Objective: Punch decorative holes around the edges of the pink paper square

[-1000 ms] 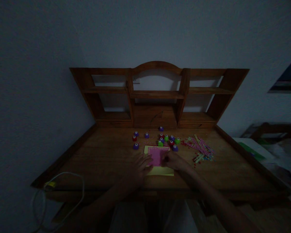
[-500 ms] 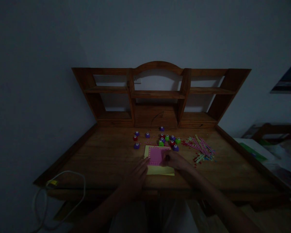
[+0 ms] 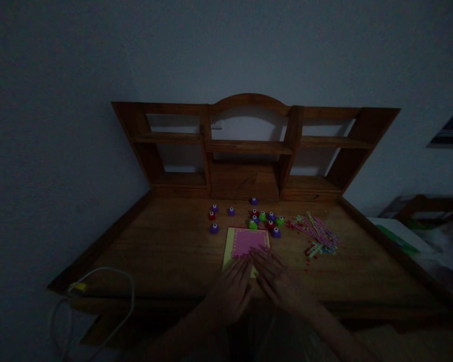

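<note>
A pink sheet with a dotted border (image 3: 245,240) lies on a larger yellow sheet (image 3: 228,251) near the desk's front edge. My left hand (image 3: 232,286) rests with its fingers stretched flat over the lower left of the sheets. Beside it my right hand (image 3: 281,281) lies palm down, its extended fingers on the lower right of the pink sheet. The two hands' fingertips come close together at the middle. Neither hand holds anything that I can see. The lower part of the yellow sheet is mostly hidden under the hands.
Several small purple, red and green one-eyed figures (image 3: 253,224) stand behind the sheets. To the right are pink and yellow strips (image 3: 317,229) among small coloured bits. A wooden shelf unit (image 3: 245,146) backs the desk (image 3: 166,241). A white cable (image 3: 131,284) loops at the front left.
My right hand has opened from a closed shape on the pink sheet and now lies flat. My left hand has moved right and lower, toward the right hand.
</note>
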`<state>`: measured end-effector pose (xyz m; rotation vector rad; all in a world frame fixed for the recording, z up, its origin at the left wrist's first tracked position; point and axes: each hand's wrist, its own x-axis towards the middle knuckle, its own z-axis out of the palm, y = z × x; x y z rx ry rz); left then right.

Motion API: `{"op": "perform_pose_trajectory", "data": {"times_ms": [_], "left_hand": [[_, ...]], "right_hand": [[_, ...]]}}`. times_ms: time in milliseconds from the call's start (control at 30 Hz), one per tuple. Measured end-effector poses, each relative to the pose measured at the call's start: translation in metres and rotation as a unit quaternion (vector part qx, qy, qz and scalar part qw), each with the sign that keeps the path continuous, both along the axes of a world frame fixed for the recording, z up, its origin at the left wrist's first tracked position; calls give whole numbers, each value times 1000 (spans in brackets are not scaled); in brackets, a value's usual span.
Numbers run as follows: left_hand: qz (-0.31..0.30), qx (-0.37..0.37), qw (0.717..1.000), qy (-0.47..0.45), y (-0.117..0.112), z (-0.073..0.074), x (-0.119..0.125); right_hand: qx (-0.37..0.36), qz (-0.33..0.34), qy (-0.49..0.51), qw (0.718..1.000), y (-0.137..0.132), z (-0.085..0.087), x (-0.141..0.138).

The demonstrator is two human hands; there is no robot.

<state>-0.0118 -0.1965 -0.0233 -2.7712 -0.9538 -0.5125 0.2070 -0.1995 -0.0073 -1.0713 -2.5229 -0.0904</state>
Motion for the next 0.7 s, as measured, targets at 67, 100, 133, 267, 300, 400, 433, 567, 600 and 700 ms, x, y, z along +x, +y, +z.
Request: {"op": "perform_pose_trajectory", "data": {"times_ms": [67,100,133,267,300,400,433,567,600,700], "left_hand": [[-2,0,1000,2,2,-4,1],[-3,3,1000,5,3,-6,1],[-5,9,1000,7,4,-7,1],[-5,26,1000,12,6,-11,-5],[-1,26,1000,12,7,-12,-8],[11,22,1000,17,7,-14,-17],[15,21,999,23,6,-14,-21],[27,26,998,45,5,-12,-34],[29,28,998,46,4,-12,-37],[33,32,998,39,3,-10,-41]], "right_hand": [[3,-5,-4,1000,1,-1,-3],[5,-8,-2,1000,1,-1,-4],[7,-11,-1,1000,1,-1,-4],[19,-16,8,1000,-1,-2,0],[22,-19,11,1000,-2,-2,2],[21,-30,8,999,-5,-3,11],[20,-33,3,999,-6,-3,14],[25,-45,12,999,-9,-7,20],[27,-47,18,998,-9,-8,21],[31,-59,25,997,-12,-11,22]]}}
